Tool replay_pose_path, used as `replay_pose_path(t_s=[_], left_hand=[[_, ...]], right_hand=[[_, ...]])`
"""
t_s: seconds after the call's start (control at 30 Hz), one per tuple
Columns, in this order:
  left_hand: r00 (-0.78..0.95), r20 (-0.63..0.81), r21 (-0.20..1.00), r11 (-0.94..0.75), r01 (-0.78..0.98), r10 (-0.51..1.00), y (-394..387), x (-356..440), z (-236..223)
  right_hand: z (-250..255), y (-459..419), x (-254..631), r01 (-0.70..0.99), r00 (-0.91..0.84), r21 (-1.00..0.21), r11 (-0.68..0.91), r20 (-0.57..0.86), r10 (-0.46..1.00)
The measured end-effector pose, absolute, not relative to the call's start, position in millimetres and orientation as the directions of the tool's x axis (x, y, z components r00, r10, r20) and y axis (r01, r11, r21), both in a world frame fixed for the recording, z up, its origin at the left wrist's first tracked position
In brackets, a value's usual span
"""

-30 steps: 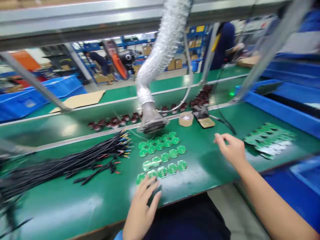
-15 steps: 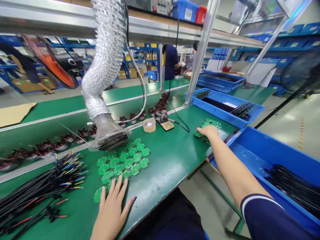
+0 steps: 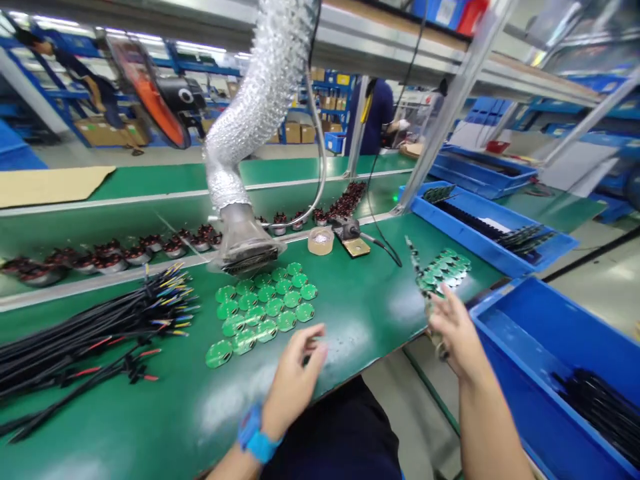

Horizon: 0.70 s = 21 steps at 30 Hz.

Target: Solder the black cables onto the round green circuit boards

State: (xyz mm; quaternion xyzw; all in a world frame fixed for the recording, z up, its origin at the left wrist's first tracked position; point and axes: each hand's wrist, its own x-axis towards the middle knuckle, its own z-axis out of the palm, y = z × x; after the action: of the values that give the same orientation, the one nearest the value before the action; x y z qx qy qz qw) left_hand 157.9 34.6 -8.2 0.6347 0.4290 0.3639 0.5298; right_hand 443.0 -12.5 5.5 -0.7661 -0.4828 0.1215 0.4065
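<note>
My right hand [image 3: 453, 333] is closed on a panel of green circuit boards [image 3: 421, 280], held on edge above the bench near its right front corner. A loose pile of the same green boards [image 3: 447, 267] lies just behind it. My left hand [image 3: 295, 380], with a blue wristband, hovers over the green bench [image 3: 350, 313] with fingers loosely curled and nothing in them. It sits just right of several round green circuit boards [image 3: 263, 307] laid out in rows.
A silver fume duct [image 3: 250, 133] hangs over the round boards. Black wire bundles [image 3: 90, 333] lie at left. A tape roll [image 3: 321, 241] and soldering stand [image 3: 353, 237] sit behind, small motors [image 3: 125, 250] on the belt. Blue bins [image 3: 550, 360] stand at right. A person works at the back.
My right hand lifted a panel of boards off the pile and brought it toward me. My left hand rose off the bench and moved right. The view swung left.
</note>
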Motion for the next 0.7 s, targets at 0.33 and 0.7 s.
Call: replay_pose_path(t_s=[0.33, 0.7], left_hand=[[-0.092, -0.169, 0.983, 0.161, -0.085, 0.981, 30, 179, -6], [0.011, -0.385, 0.841, 0.355, -0.408, 0.923, -3, 150, -12]], right_hand=[[-17, 4, 301, 0.249, 0.026, -0.962, -0.111, -0.108, 0.994], [-25, -13, 262, 0.146, -0.292, -0.979, -0.143, -0.181, 0.939]])
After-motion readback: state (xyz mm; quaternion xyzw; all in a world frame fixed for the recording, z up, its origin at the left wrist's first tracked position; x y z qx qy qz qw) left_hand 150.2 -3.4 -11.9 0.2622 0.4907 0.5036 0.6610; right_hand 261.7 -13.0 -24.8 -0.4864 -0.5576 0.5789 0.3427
